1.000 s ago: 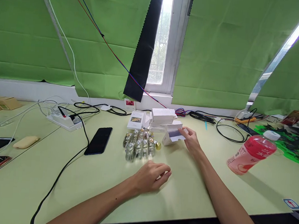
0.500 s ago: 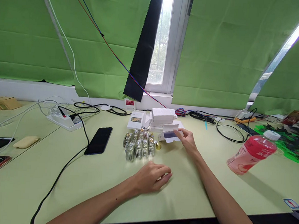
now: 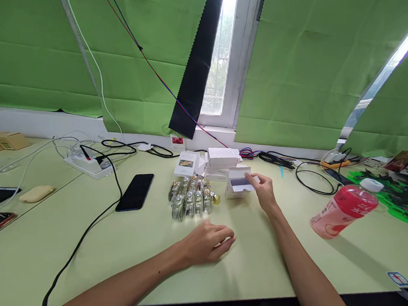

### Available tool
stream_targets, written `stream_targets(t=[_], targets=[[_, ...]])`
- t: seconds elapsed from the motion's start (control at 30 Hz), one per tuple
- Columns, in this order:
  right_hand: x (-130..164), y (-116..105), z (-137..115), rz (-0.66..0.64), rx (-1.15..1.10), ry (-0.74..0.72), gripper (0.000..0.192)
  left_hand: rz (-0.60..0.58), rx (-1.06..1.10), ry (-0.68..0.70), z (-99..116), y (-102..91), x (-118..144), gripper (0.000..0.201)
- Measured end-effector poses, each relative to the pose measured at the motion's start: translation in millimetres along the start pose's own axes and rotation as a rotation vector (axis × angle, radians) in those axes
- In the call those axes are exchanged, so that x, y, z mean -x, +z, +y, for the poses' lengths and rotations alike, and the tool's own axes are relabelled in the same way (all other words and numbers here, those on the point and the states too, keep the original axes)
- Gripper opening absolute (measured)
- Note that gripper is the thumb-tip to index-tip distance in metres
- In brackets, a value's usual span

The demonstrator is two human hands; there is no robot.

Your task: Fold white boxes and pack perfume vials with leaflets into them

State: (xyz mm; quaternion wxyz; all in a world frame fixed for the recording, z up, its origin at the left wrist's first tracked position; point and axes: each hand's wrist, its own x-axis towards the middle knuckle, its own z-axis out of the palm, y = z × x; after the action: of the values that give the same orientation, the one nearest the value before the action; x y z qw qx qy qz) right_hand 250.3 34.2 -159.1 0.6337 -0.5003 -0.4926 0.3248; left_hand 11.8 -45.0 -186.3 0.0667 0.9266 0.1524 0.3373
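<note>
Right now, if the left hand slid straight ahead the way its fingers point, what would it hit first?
The left hand points right and slightly away; the bare table lies ahead, and probably the person's own right forearm comes first, though depth is unclear.

A black phone (image 3: 134, 192), power strip (image 3: 87, 164) and pink bottle (image 3: 343, 208) lie about.

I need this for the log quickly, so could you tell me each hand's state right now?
Left hand: loosely curled, resting on the table, holding nothing.
Right hand: holding the open white box.
</note>
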Motion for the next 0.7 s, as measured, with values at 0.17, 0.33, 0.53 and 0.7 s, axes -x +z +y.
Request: stream_targets(t=[0.17,0.33,0.53,0.7], targets=[[0.6,5.6,1.5,0.044,-0.035,0.04,0.046,0.001,-0.013,0.002,1.2,-0.6,0.0,0.02],[2.8,11.7,1.6,0.043,-0.053,0.064,0.052,-0.004,-0.021,0.008,1.4,-0.6,-0.3,0.022],[5.4,14.0,3.4,0.007,-0.052,0.036,0.055,-0.014,-0.02,-0.002,1.0,0.8,-0.5,0.023],[5.8,16.2,7.6,0.005,-0.04,0.022,0.057,-0.021,-0.017,0.005,0.5,0.6,-1.0,0.023]])
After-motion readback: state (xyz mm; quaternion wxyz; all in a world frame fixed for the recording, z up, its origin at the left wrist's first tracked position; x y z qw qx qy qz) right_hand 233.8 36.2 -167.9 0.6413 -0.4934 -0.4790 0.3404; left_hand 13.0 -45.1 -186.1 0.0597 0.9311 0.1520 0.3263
